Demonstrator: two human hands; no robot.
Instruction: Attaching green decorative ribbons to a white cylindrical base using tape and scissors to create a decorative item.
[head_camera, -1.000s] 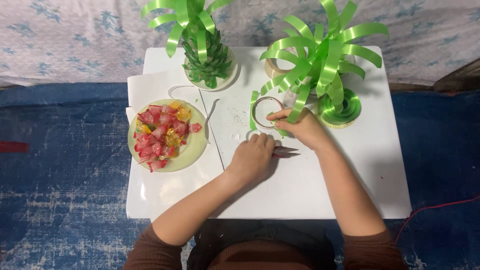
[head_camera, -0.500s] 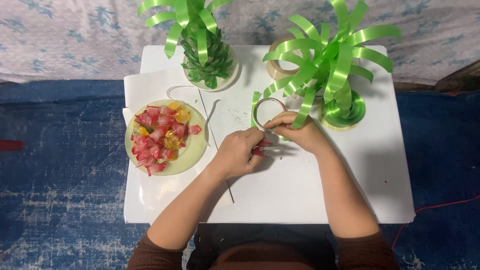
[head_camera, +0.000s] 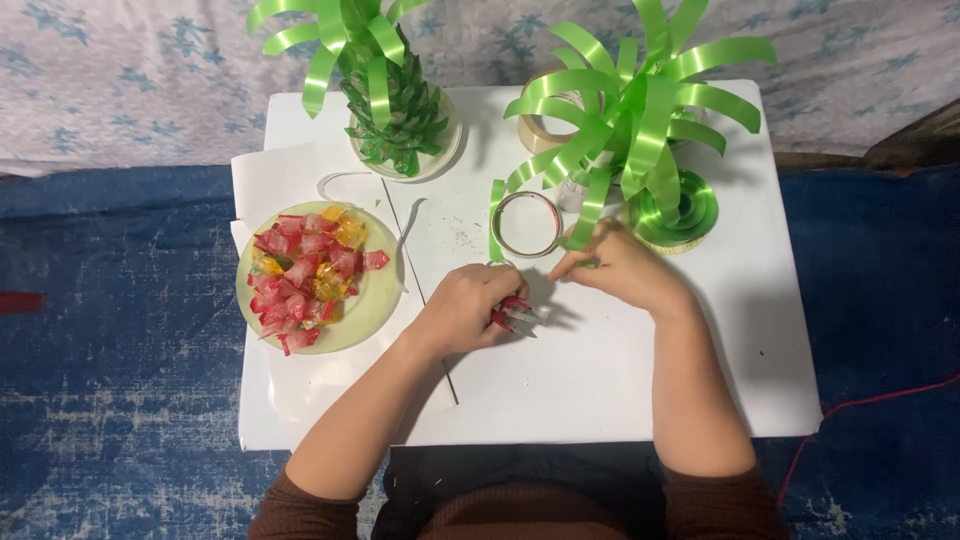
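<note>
Green glossy ribbon, a narrow strip (head_camera: 497, 222), is pinched at one end by the right hand (head_camera: 620, 268), beside the clear roll of tape (head_camera: 527, 224). The left hand (head_camera: 470, 308) is closed around small red-handled scissors (head_camera: 512, 312), blades pointing right. A cutting or trimming step is judged to be in hand; the blades would need to be brought to the ribbon. A white low table (head_camera: 700, 330) is set on blue patterned flooring (head_camera: 110, 400), with a pale plate of red and yellow wrapped sweets (head_camera: 305, 275) at its left.
</note>
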